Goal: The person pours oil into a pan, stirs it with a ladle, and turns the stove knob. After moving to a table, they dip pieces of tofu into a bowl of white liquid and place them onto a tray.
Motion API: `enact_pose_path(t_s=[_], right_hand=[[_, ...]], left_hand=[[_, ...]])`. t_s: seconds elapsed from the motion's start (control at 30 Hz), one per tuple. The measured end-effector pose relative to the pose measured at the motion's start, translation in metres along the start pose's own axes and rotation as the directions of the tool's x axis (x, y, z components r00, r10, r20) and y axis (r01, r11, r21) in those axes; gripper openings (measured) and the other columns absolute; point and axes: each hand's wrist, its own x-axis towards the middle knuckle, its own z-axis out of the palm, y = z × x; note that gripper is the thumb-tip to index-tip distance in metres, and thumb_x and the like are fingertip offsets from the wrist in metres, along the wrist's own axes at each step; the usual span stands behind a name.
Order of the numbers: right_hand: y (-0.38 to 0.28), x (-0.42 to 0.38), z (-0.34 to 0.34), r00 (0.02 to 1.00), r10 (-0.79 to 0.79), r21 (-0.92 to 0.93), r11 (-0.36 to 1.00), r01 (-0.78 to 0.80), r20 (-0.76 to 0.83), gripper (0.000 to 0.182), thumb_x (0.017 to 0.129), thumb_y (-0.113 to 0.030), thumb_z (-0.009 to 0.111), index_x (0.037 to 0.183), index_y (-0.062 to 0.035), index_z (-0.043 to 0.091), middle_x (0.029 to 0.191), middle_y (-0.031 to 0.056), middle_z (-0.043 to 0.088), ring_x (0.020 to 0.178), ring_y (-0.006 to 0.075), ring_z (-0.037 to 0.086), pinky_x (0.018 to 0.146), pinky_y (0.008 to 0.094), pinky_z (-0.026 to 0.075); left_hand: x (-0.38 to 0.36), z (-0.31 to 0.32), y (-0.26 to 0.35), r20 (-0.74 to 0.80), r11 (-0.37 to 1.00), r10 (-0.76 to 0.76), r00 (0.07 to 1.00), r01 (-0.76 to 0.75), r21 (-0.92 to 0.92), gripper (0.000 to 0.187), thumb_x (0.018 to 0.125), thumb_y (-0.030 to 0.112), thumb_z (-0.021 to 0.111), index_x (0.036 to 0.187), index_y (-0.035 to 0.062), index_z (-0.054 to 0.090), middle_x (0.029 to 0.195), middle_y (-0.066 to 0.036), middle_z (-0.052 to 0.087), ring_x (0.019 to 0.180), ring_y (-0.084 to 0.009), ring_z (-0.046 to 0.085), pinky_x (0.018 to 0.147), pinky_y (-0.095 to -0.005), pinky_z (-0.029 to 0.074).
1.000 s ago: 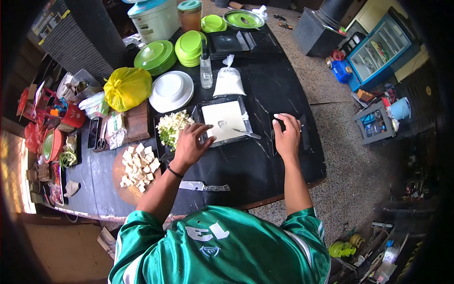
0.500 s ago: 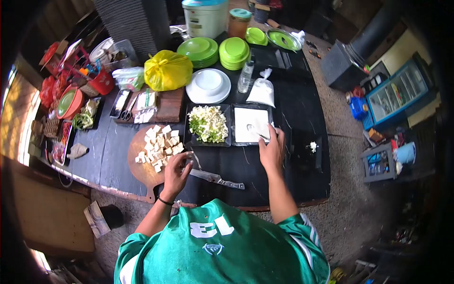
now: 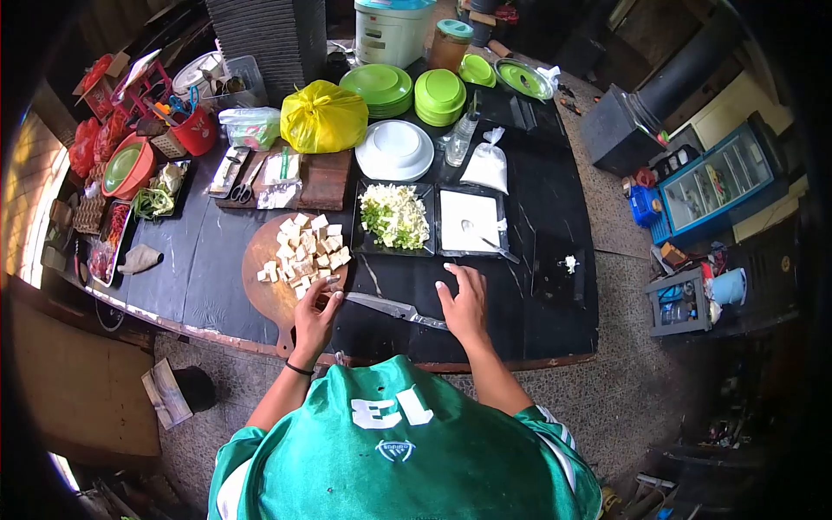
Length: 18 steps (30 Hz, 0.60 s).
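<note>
My left hand (image 3: 315,316) is at the right edge of the round wooden board (image 3: 264,299), beside the cubed pale pieces (image 3: 303,251); its fingers are apart with nothing visible in them. A knife (image 3: 390,308) lies on the black table between my hands, its blade tip near my left fingers. My right hand (image 3: 465,303) hovers near the handle end, fingers apart and holding nothing. Above it, a spoon (image 3: 490,240) rests across a square black-rimmed tray of white powder (image 3: 464,217). A black dish of chopped green and white vegetables (image 3: 394,217) stands to its left.
Along the far side are a yellow bag (image 3: 323,117), white plates (image 3: 394,154), green plates (image 3: 377,88), a clear bottle (image 3: 461,139) and a bag of white powder (image 3: 487,163). Scissors (image 3: 245,186) lie on a wooden block. At right is a dark tray (image 3: 555,282) with white bits.
My right hand has let go of the spoon and moved down and left toward the knife handle. The view has shifted slightly, while my left hand stays beside the board.
</note>
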Motion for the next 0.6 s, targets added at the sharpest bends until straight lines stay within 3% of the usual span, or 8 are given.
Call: enact_pose_path(t_s=[0.23,0.33,0.47,0.53,0.57,0.6], right_hand=[[-0.005,-0.011,0.001,0.997,-0.004,-0.030,1.000,0.007,0.081,0.031,0.094,-0.020,0.081,0.123,-0.0106,0.074,0.119,0.0101,0.072,0.112,0.0361,0.062,0.100,0.0467,0.052],[-0.010,-0.012,0.002,0.997,0.003,-0.036,0.999,0.000,0.076,0.031,0.094,-0.020,0.081,0.122,-0.0105,0.075,0.119,0.0102,0.072,0.111,0.0360,0.062,0.099,0.0467,0.052],[-0.023,-0.012,0.008,0.997,0.008,-0.044,0.999,-0.005,0.083,0.028,0.094,-0.018,0.080,0.120,-0.0085,0.075,0.118,0.0085,0.074,0.111,0.0345,0.063,0.101,0.0447,0.052],[-0.033,-0.009,0.012,0.994,-0.003,-0.053,0.999,0.008,0.107,0.028,0.094,-0.018,0.080,0.120,-0.0083,0.076,0.118,0.0086,0.074,0.110,0.0344,0.063,0.100,0.0450,0.052],[-0.037,-0.008,0.016,0.991,-0.014,-0.062,0.998,0.022,0.130,0.028,0.094,-0.018,0.080,0.119,-0.0081,0.076,0.117,0.0087,0.075,0.109,0.0344,0.064,0.100,0.0453,0.052],[-0.040,-0.005,0.023,0.991,-0.016,-0.059,0.998,0.025,0.135,0.028,0.094,-0.018,0.080,0.119,-0.0081,0.076,0.117,0.0087,0.075,0.109,0.0344,0.064,0.100,0.0453,0.052]], left_hand=[[0.016,0.003,0.003,0.056,0.998,0.042,0.998,-0.039,-0.046,0.037,0.103,0.009,0.076,0.137,-0.0024,0.066,0.108,-0.006,0.079,0.083,-0.0057,0.064,0.076,-0.0242,0.053],[0.021,0.001,0.010,0.116,0.998,-0.026,0.993,0.033,-0.056,0.037,0.103,0.009,0.076,0.136,-0.0028,0.066,0.107,-0.005,0.079,0.082,-0.0057,0.064,0.074,-0.0246,0.053],[0.024,-0.014,0.008,0.184,0.999,0.008,0.983,-0.015,0.037,0.032,0.101,0.009,0.077,0.130,-0.0003,0.070,0.108,-0.005,0.078,0.077,-0.0090,0.061,0.070,-0.0244,0.051],[0.028,-0.024,0.005,0.080,0.959,0.191,0.978,-0.204,0.199,0.032,0.098,0.010,0.080,0.128,0.0026,0.072,0.106,-0.006,0.076,0.082,-0.0124,0.062,0.071,-0.0265,0.052],[0.027,-0.032,0.004,0.030,0.928,0.246,0.969,-0.244,0.283,0.033,0.095,0.012,0.083,0.126,0.0045,0.073,0.106,-0.007,0.074,0.088,-0.0166,0.064,0.074,-0.0307,0.053],[0.027,-0.037,0.009,-0.028,0.952,0.202,0.979,-0.189,0.240,0.034,0.095,0.012,0.083,0.125,0.0040,0.073,0.109,-0.009,0.074,0.092,-0.0211,0.065,0.079,-0.0355,0.054]])
